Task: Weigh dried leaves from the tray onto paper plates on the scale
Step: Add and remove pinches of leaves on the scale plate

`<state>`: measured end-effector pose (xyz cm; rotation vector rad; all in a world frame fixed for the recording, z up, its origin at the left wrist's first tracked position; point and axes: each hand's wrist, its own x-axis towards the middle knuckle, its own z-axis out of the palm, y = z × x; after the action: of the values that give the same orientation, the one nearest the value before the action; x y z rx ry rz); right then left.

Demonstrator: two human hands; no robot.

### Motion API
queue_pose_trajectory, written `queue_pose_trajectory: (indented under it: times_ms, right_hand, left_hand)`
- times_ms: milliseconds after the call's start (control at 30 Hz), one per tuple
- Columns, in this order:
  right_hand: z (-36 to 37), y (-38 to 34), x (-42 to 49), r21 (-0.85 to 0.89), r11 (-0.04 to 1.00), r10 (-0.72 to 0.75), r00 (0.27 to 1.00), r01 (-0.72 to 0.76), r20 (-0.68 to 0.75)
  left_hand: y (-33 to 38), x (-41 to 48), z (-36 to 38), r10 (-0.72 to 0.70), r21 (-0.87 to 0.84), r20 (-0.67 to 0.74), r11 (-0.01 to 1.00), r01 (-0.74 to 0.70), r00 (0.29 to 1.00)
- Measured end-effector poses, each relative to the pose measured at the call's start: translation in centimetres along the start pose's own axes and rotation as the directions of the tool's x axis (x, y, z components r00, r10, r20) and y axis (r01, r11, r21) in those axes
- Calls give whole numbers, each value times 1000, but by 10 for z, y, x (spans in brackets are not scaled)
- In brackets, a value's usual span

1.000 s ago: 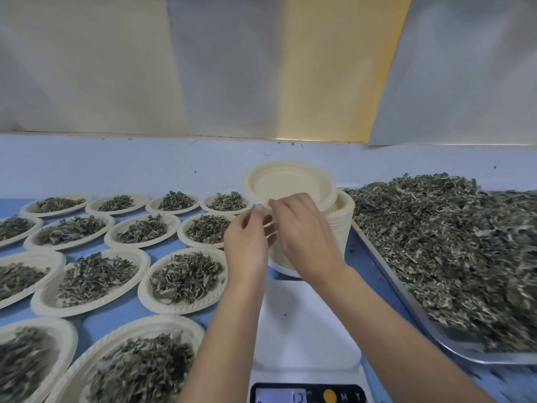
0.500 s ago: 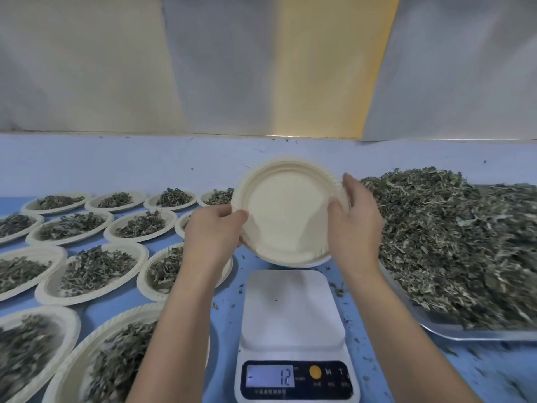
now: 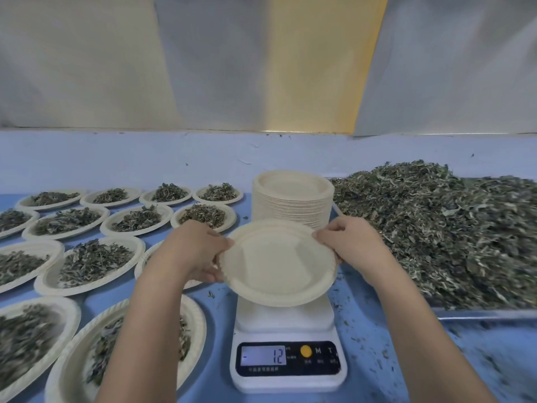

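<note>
Empty plate [image 3: 277, 261] had come down, nearly level, over scale [image 3: 286, 318]. Left grip [image 3: 193, 251] pinched rim at 9 o'clock, right grip [image 3: 348, 242] at 3. Set-down looked imminent.

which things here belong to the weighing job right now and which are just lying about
In the job: empty paper plate, held at its rim by the left hand and right hand over the scale; dried leaves heaped on the tray; stack of spare plates.
Lying about: filled plates on the left; leaf crumbs on the blue table.
</note>
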<state>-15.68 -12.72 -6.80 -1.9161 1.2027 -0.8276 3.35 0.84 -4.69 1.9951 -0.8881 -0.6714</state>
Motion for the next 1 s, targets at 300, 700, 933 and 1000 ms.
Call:
queue_pose_trajectory:
  times_ms: [300, 700, 933, 1000]
  right_hand:
    - [11, 16, 5, -153, 983, 117, 989, -102, 92]
    - [16, 23, 9, -146, 981, 146, 984, -130, 100]
    - [18, 31, 14, -184, 980, 87, 996, -79, 35]
    - [16, 31, 14, -187, 981, 44, 999, -42, 7]
  left_hand:
    - [-14, 15, 13, -212, 113, 129, 974, 198, 969]
    - [-17, 16, 14, -237, 130, 156, 967, 218, 959]
    - [-19, 25, 15, -64, 191, 4, 980, 62, 998]
    - [-15, 23, 20, 122, 298, -69, 950, -97, 990]
